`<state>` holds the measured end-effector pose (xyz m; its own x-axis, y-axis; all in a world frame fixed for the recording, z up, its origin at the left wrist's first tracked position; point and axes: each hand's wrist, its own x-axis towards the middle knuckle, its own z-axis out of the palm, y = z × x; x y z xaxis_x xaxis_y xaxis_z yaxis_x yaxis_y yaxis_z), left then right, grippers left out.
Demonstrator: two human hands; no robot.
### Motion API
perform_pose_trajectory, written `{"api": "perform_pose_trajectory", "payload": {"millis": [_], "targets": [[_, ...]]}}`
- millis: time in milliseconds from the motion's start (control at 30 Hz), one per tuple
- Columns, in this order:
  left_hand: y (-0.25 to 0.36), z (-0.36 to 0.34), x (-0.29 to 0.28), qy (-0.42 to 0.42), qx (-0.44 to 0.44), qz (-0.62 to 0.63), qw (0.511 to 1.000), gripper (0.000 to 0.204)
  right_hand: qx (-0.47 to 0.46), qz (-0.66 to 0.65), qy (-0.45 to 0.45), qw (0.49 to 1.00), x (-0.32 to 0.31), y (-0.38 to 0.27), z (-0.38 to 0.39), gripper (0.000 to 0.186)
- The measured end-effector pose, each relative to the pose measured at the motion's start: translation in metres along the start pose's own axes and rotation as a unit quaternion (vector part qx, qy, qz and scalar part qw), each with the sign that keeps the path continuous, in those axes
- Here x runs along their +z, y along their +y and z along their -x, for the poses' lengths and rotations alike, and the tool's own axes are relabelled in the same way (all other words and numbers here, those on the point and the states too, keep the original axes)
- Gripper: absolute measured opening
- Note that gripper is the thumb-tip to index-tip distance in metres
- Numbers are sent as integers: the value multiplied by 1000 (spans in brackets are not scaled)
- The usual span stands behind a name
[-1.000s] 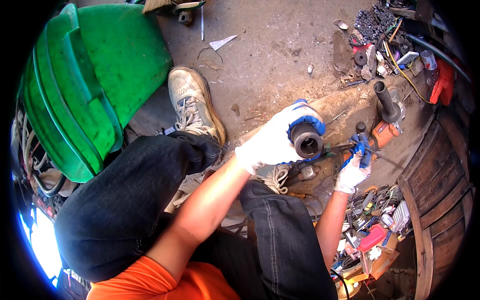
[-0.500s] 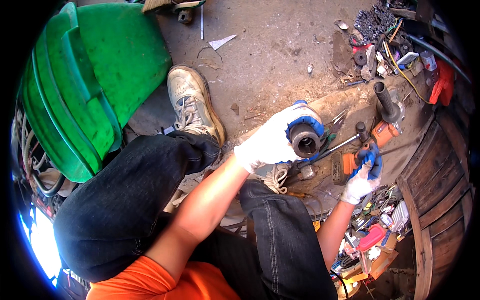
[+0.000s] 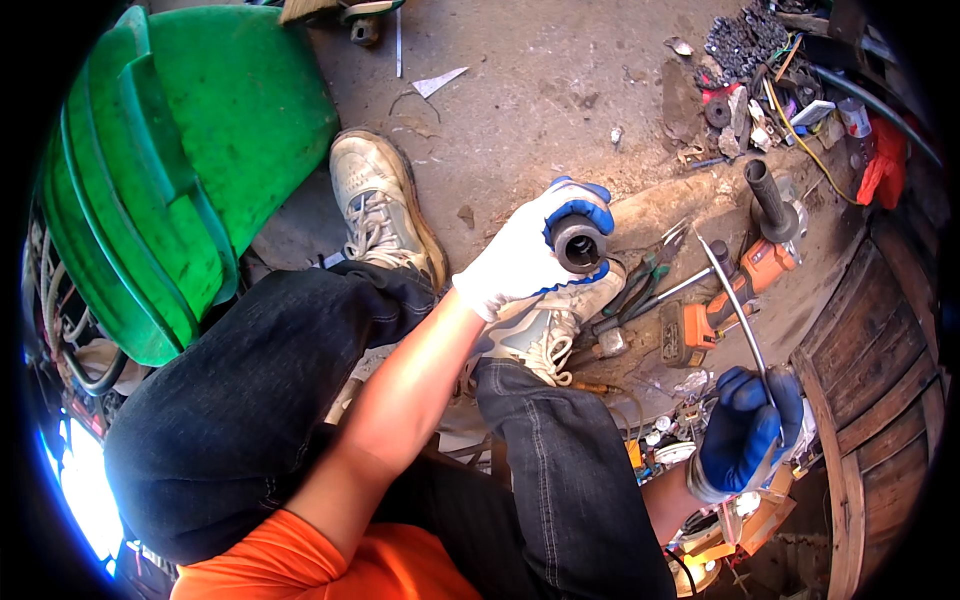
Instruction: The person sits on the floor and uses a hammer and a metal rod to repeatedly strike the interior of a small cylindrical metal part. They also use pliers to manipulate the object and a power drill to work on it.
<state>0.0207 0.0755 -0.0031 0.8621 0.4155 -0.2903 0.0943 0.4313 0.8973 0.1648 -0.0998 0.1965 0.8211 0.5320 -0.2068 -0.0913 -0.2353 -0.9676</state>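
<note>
My left hand (image 3: 535, 240), in a white glove with blue-coated fingers, is wrapped round a dark cylindrical metal sleeve (image 3: 579, 246). The sleeve's hollow end faces up toward me, in front of my right shoe. At the lower right, my right hand (image 3: 745, 430) is closed, palm side up, on a slender metal rod (image 3: 735, 290). The rod's bent, pointed tip reaches up and left, away from the hand. Whether it has a handle is hidden in the fingers. Hand and sleeve are well apart from the rod.
An orange cordless angle grinder (image 3: 768, 262) lies on the floor, its black side handle upright. Beside it are a small hammer (image 3: 690, 284) and green-handled pliers (image 3: 645, 283). A green plastic tub (image 3: 250, 120) stands left. Scrap and a chain (image 3: 745, 40) lie far right; wooden boards (image 3: 880, 370) flank the right.
My right hand has moved from beside the grinder down toward me, turned palm up, and now holds the metal rod. My left hand has shifted slightly left and up with the sleeve.
</note>
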Motion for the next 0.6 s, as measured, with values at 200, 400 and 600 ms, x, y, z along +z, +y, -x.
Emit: {"api": "perform_pose_trajectory", "payload": {"millis": [200, 400, 600], "targets": [[-7, 2, 3, -3, -21, -19, 1000, 44, -112, 205, -26, 972, 29, -18, 1, 39], [-8, 0, 7, -21, -8, -58, 998, 44, -136, 324, -103, 930, 44, -30, -11, 39], [-8, 0, 7, -19, -6, -73, 997, 44, -127, 342, -104, 925, 52, -35, -14, 30]]}}
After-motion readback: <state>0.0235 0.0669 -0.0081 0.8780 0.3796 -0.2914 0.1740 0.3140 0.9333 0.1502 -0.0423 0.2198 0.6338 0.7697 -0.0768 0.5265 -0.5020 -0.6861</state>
